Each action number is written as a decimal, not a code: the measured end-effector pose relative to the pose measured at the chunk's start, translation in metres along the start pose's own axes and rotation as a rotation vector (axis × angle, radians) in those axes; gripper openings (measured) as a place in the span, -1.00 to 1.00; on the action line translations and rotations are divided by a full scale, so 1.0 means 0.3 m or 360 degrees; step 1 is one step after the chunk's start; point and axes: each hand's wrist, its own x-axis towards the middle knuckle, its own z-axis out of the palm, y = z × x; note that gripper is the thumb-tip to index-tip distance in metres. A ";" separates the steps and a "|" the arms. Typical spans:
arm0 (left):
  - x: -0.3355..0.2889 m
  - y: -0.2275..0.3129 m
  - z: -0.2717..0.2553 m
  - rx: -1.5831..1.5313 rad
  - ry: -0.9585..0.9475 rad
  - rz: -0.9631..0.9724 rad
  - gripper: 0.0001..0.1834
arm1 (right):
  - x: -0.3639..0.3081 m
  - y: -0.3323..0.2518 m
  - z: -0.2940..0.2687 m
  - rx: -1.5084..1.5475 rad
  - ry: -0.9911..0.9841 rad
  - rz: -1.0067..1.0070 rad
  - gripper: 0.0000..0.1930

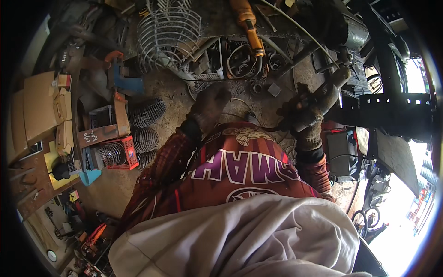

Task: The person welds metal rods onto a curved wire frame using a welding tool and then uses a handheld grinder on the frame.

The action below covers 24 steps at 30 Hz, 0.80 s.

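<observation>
My left hand (210,105), in a dark, grimy work glove, is in the middle, in front of my red and purple shirt. Its fingers look curled; whatever they may hold is hidden. To the right, my gloved right hand (302,113) is closed around a grey, rounded tool (331,88), whose kind I cannot make out. The tool slants up and away to the right. Beyond my hands, on the workbench (212,33), lies an orange power tool (249,28) with a dark cord. Next to it stands a domed wire guard (169,37) of curved metal bars.
Several wire guards (146,112) stack on the left beside a red crate (130,152). Cardboard boxes (40,106) and a blue clamp-like part (127,81) are farther left. A perforated steel beam (394,100) juts in from the right. Small metal parts (274,89) lie on the floor ahead.
</observation>
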 end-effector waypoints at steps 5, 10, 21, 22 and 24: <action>0.179 0.085 0.025 0.0506 0.0181 0.0031 -0.72 | 0.057 0.013 -0.107 -0.0127 0.0018 -0.0144 -0.64; 0.556 0.147 0.013 0.1048 0.0502 0.0071 -0.63 | 0.109 -0.030 -0.089 0.0028 -0.0025 -0.0036 -0.65; 0.756 0.132 0.039 0.1273 0.0291 -0.0711 -0.65 | 0.194 -0.037 -0.243 0.0164 -0.0127 0.0074 -0.61; 0.762 0.143 0.037 0.1274 0.0268 -0.0798 -0.65 | 0.201 -0.043 -0.242 0.0175 -0.0122 0.0096 -0.61; 0.746 0.166 0.033 0.1296 0.0234 -0.0794 -0.66 | 0.213 -0.051 -0.238 0.0196 -0.0124 0.0128 -0.61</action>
